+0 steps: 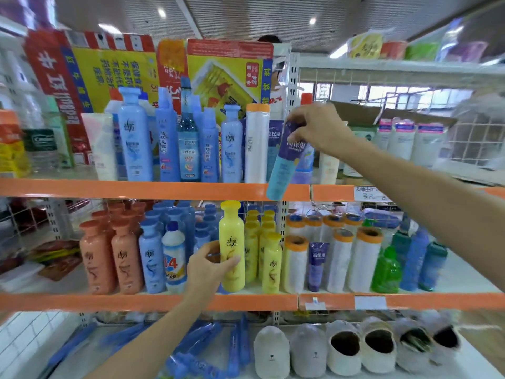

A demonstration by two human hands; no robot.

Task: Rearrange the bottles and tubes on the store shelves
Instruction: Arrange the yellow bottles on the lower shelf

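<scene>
The right hand (318,127) pinches a purple-and-teal tube (285,162) by its top, dangling before the upper shelf (136,189); the left hand (209,266) grips a yellow bottle (232,250) below, likely for repositioning.

left hand (209,265) hides part of the yellow bottle (232,250).
</scene>
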